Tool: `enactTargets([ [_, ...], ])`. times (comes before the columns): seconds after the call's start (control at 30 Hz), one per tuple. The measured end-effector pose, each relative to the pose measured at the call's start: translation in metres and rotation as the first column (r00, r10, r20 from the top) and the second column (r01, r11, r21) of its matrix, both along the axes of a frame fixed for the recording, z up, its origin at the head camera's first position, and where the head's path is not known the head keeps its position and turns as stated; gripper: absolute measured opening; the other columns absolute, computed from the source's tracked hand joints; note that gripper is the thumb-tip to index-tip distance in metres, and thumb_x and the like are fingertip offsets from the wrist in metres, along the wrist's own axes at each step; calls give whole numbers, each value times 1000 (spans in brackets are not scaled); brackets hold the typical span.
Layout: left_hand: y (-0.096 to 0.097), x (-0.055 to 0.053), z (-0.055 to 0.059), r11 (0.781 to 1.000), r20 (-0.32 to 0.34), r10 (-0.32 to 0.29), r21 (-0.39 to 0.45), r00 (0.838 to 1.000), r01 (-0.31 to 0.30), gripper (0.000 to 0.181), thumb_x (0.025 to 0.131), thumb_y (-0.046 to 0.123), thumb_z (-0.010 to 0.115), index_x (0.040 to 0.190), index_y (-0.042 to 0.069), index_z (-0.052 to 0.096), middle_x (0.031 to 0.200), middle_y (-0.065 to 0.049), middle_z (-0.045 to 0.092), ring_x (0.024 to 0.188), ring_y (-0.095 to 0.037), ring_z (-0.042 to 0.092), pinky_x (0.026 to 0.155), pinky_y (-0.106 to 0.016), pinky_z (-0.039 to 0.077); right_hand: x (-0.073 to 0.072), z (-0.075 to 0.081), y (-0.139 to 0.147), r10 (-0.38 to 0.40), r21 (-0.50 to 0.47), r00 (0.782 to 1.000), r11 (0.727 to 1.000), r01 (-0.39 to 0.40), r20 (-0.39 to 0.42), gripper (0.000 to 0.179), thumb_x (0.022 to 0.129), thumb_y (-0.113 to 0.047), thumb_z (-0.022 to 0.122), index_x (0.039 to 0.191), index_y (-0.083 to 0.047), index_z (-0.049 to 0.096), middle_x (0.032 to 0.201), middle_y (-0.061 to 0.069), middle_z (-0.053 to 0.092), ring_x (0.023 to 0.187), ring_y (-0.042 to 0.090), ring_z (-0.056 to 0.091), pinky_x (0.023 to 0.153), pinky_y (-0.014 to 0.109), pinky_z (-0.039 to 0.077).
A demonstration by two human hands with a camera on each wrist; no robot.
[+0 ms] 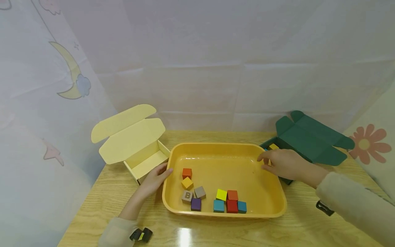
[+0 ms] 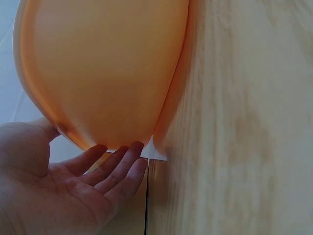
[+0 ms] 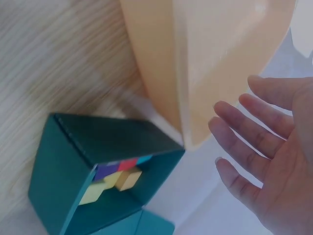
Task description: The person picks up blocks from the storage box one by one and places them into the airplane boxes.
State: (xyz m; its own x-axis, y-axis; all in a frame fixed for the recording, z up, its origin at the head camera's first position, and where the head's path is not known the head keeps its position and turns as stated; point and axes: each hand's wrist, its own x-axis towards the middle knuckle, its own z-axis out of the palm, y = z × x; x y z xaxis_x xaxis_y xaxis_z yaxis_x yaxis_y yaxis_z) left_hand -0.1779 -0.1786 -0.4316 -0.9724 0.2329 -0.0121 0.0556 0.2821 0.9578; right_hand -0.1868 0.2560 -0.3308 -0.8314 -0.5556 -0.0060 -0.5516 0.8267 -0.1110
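A yellow tray sits on the table with several coloured wooden blocks in it, among them a wooden block with a letter B, a purple block and a red block. My left hand holds the tray's left side, thumb at the rim and fingers against the outer wall. Over the tray's right rim hovers my right hand, its fingers loosely bent and apart, with nothing between them. Beyond that rim stands an open dark green box with several blocks inside, partly hidden in the head view.
To the left of the tray, an open pale yellow box has its lid raised and no blocks visible inside. The green box's lid leans back at the right. A pale cloth hangs behind the wooden table.
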Motion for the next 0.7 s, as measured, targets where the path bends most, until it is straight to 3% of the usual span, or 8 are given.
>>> enactTargets([
  [0.3, -1, 0, -1, 1000, 6, -9, 15, 1000, 9, 49, 104, 23, 54, 141, -7, 47, 137, -28, 53, 112, -36, 63, 92, -42, 54, 12, -7, -28, 50, 20, 999, 999, -51, 18, 21, 87, -21, 78, 104, -12, 72, 79, -13, 62, 55, -1, 43, 50, 19, 43],
  [0.7, 0, 1, 2, 1000, 9, -3, 5, 1000, 3, 50, 104, 24, 54, 143, -6, 46, 139, -28, 51, 113, -37, 62, 93, -43, 53, 23, -16, -60, 124, -11, 978, 992, -123, 165, 18, 86, -26, 78, 100, -16, 73, 77, -18, 59, 61, 4, 45, 58, 22, 45],
])
